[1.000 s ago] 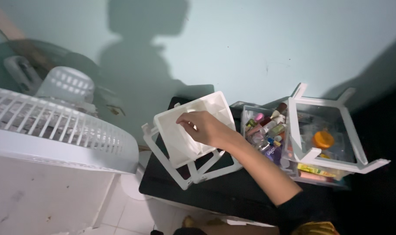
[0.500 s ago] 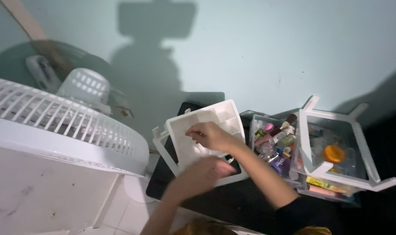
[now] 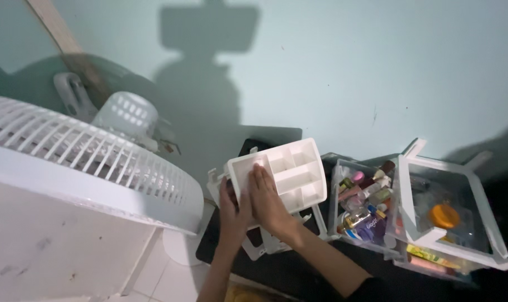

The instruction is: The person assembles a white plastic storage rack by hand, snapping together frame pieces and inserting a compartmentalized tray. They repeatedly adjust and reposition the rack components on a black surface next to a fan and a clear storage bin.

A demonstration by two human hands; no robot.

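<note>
A white plastic organiser tray (image 3: 298, 168) with several compartments sits tilted on a white frame (image 3: 265, 246) atop a black surface (image 3: 298, 268). My left hand (image 3: 230, 207) grips the tray's near left edge. Flat on the tray's left compartment lies my right hand (image 3: 268, 200), fingers pointing toward the wall.
A clear box (image 3: 363, 198) packed with small cosmetic bottles stands right of the tray. Further right a white framed drawer unit (image 3: 461, 223) holds an orange-lidded jar (image 3: 444, 215). A large white fan (image 3: 81, 162) fills the left. A pale green wall (image 3: 343, 72) is behind; white floor tiles (image 3: 164, 274) lie below.
My left hand has come up from below and taken the tray's left edge. My right hand has flattened onto the tray, which now lies more level. The view has shifted left.
</note>
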